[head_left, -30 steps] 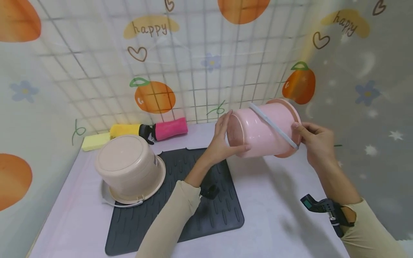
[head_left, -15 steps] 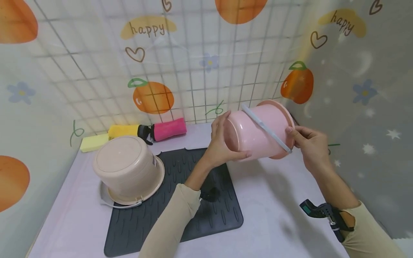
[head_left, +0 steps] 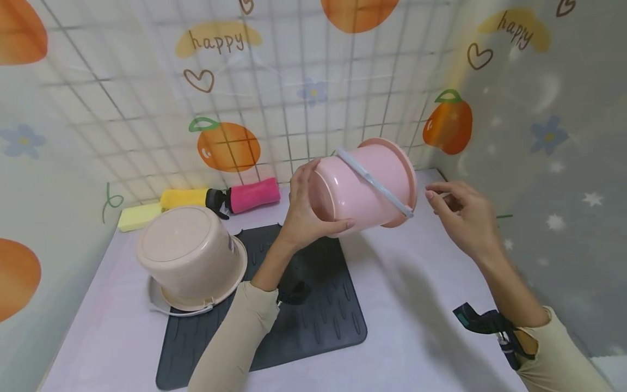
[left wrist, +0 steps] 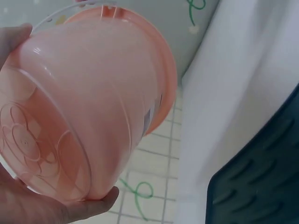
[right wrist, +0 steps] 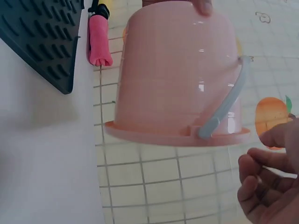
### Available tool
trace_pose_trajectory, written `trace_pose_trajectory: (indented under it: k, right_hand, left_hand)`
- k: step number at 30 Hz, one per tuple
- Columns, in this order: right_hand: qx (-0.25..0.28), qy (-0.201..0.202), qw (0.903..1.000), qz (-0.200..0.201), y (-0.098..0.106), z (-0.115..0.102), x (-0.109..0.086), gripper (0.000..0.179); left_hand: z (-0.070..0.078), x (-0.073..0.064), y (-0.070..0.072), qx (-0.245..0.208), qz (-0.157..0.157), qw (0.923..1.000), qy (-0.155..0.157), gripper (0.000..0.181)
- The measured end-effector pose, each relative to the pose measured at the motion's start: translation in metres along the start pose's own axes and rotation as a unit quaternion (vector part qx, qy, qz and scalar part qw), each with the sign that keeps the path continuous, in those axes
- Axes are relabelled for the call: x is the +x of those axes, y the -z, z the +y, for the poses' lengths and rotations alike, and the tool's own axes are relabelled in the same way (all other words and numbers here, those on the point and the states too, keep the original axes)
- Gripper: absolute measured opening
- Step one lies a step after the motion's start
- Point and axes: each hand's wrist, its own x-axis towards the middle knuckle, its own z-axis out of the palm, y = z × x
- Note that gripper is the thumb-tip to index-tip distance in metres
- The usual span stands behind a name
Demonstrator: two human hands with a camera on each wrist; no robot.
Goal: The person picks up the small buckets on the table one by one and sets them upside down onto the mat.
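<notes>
A pink plastic bucket is held tilted on its side in the air, its base toward the left and its rim toward the right. My left hand grips it around the base, thumb below and fingers above; the left wrist view shows the flower-patterned bottom. The pale blue handle lies along the bucket's side. My right hand is just right of the rim, apart from it, with loosely curled fingers. In the right wrist view these fingers hold nothing.
An upside-down beige bucket stands on the left, partly on a dark ridged mat. Behind it lie a pale yellow block, a yellow roll and a pink roll. A grid wall behind a printed curtain closes off the back.
My right hand has let go of the bucket's rim and is now apart from it. The left hand has carried the bucket to the left and slightly up.
</notes>
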Motion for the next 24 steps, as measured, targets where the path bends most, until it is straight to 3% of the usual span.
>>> trace_pose_trajectory:
  k: [6, 15, 19, 24]
  right_hand:
    - [-0.002, 0.101, 0.9948, 0.01, -0.001, -0.005, -0.006, 0.015]
    - [-0.014, 0.152, 0.9867, -0.057, -0.009, -0.008, -0.023, 0.017]
    - [0.003, 0.181, 0.9798, -0.085, -0.017, -0.01, -0.031, 0.02]
    - [0.035, 0.185, 0.9745, -0.121, -0.029, -0.016, -0.044, 0.022]
  left_hand:
    - [0.002, -0.01, 0.022, -0.006, 0.021, 0.9997, -0.003, 0.117]
    - [0.013, -0.023, 0.05, 0.028, 0.022, 0.9991, 0.021, 0.115]
    - [0.019, -0.027, 0.058, 0.041, 0.019, 0.9983, 0.036, 0.115]
    - [0.036, -0.035, 0.067, 0.041, 0.014, 0.9981, 0.044, 0.114]
